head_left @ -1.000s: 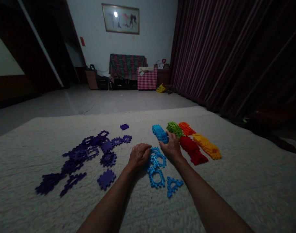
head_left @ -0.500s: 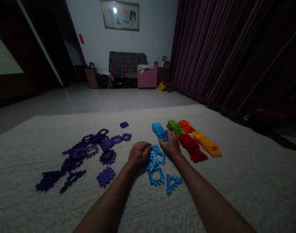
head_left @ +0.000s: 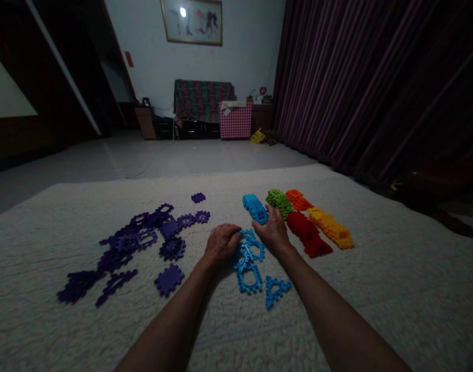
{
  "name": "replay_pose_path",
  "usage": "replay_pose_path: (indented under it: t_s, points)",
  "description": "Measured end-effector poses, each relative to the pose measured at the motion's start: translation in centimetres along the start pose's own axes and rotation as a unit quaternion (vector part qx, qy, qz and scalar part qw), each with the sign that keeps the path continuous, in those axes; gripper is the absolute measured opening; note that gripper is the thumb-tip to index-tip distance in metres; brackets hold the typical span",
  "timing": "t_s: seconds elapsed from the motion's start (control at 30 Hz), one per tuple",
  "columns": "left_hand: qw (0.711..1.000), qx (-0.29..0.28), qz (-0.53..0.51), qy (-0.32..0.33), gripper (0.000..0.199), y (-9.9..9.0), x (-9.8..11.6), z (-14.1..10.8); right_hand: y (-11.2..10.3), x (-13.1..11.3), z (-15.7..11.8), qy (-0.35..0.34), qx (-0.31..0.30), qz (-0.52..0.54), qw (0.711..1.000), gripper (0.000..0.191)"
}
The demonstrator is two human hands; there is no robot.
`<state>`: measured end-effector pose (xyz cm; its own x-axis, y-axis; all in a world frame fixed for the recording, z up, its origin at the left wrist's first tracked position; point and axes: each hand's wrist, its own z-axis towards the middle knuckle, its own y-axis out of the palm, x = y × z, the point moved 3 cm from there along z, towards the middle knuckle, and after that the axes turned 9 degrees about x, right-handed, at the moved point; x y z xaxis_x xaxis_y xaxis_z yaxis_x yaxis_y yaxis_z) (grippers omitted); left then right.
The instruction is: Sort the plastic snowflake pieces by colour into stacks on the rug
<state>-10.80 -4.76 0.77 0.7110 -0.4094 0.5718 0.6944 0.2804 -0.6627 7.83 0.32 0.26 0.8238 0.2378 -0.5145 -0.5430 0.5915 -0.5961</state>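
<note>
Loose blue interlocking plastic pieces with toothed edges [head_left: 249, 279] lie on the pale quilted cover between my arms. My left hand [head_left: 223, 242] rests at the left edge of this pile, fingers together and bent, thumb near them; whatever is under the fingertips is hidden. My right hand [head_left: 273, 230] is at the near end of a lying blue stack of pieces [head_left: 254, 205], thumb and fingers apart around that end. A blue triangular piece [head_left: 276, 291] lies nearer me, beside my right forearm.
Right of the blue stack lie green [head_left: 279, 202], orange [head_left: 298, 200], red [head_left: 306, 235] and yellow [head_left: 331, 227] stacks. Many purple pieces [head_left: 122, 243] are scattered at left, with a purple square [head_left: 169, 279] near my left forearm. The quilted cover [head_left: 100, 194] ends before a tiled floor.
Both hands stay almost in place. My right thumb has shifted slightly up and left at the end of the blue stack. The pieces look unmoved.
</note>
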Motion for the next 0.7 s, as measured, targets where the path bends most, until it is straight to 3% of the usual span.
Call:
replay_pose_path:
  t_s: [0.13,0.23,0.3,0.37,0.5,0.7]
  points:
    - [1.0,0.011,-0.014,-0.005,0.028,0.0,0.0,0.0,-0.9,-0.6,0.2,-0.003,0.027,0.01,1.0,0.064]
    - [0.998,0.028,-0.038,-0.037,0.03,-0.1,-0.1,0.0,-2.4,-1.6,0.3,-0.033,0.065,0.033,0.997,0.048]
    - [0.995,0.042,-0.058,-0.067,0.033,-0.3,-0.2,0.1,-3.0,-2.6,0.0,-0.065,0.03,0.048,0.996,0.032]
    - [0.991,0.055,-0.074,-0.094,0.034,-0.4,-0.3,0.1,-3.2,-3.4,-0.6,-0.082,-0.048,0.05,0.994,0.023]
    - [0.988,0.061,-0.083,-0.118,0.033,-0.6,-0.2,0.2,-2.8,-4.2,-2.1,-0.066,-0.166,0.016,0.984,0.031]
    - [0.982,0.067,-0.105,-0.143,0.035,-0.7,-0.5,0.3,-3.1,-3.6,-1.3,-0.04,-0.21,0.032,0.976,0.027]
